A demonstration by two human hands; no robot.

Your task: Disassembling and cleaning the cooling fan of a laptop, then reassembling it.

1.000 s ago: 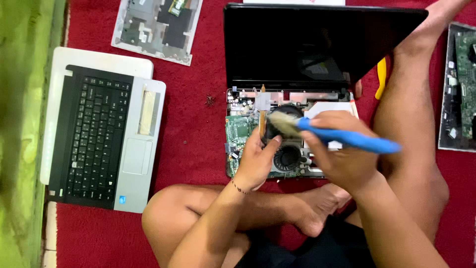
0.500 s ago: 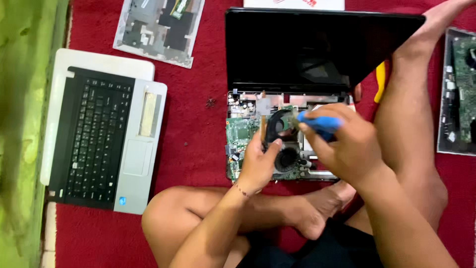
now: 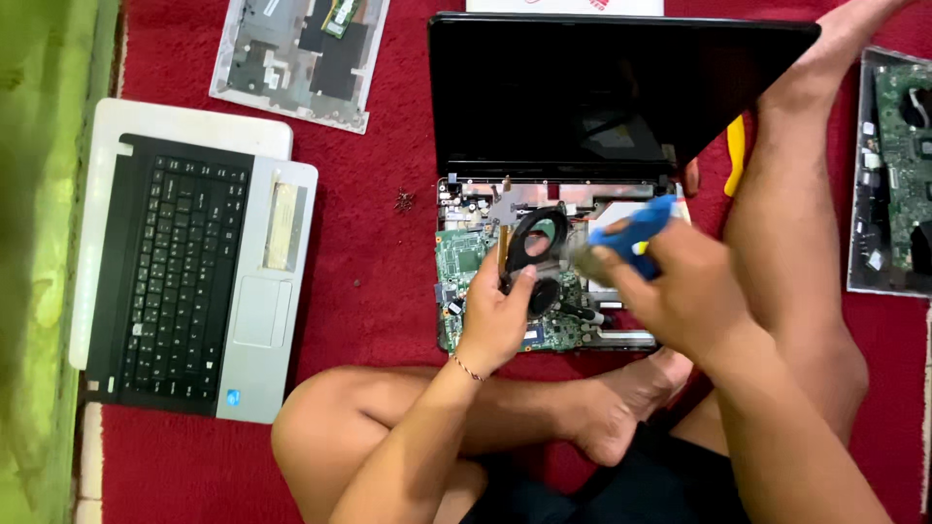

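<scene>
An opened black laptop [image 3: 621, 87] stands on the red carpet with its green circuit board [image 3: 466, 257] bare. My left hand [image 3: 497, 315] holds a round black cooling fan [image 3: 534, 243] tilted up above the board. My right hand [image 3: 684, 296] grips a brush with a blue handle [image 3: 636, 228], its bristles against the fan's right side. My crossed bare legs lie just below the laptop.
A laptop keyboard cover [image 3: 194, 272] in black and silver lies at the left on a white panel. A grey bottom cover [image 3: 301, 58] lies at the top left. Another bare circuit board [image 3: 898, 165] lies at the right edge. A yellow tool [image 3: 736, 155] sits beside my right leg.
My right hand has swung the brush from pointing right to pointing up and away, sweeping over the fan. My left hand keeps the fan in place.
</scene>
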